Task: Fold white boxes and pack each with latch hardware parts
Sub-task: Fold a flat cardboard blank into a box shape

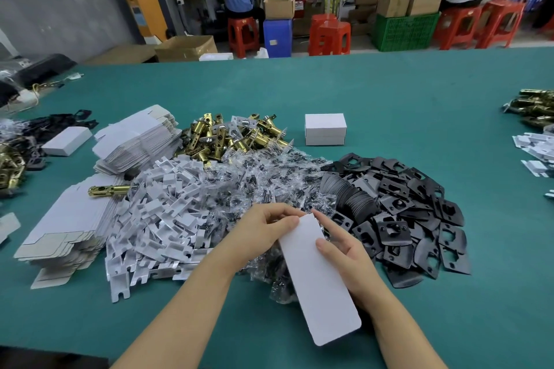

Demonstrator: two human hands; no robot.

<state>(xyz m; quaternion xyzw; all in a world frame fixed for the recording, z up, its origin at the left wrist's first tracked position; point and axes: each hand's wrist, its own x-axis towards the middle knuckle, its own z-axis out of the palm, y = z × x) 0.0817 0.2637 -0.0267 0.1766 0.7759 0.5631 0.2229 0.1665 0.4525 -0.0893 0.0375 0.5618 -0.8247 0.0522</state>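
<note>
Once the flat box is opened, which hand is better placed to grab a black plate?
Right. The right hand sits beside the black plates; the left hand is over the screw bags, pinching the flat box.

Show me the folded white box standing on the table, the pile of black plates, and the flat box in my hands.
Folded white box [326,129], head view, front wall.
Black plates [419,219], head view, middle of pile.
Flat box [317,278], head view, middle of panel.

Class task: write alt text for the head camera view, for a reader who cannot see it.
Two bare hands, left hand and right hand, hold a flat white cardboard box blank above a green table. Behind it lie heaps of white plastic brackets, clear screw bags, black metal plates and brass latches.
</note>
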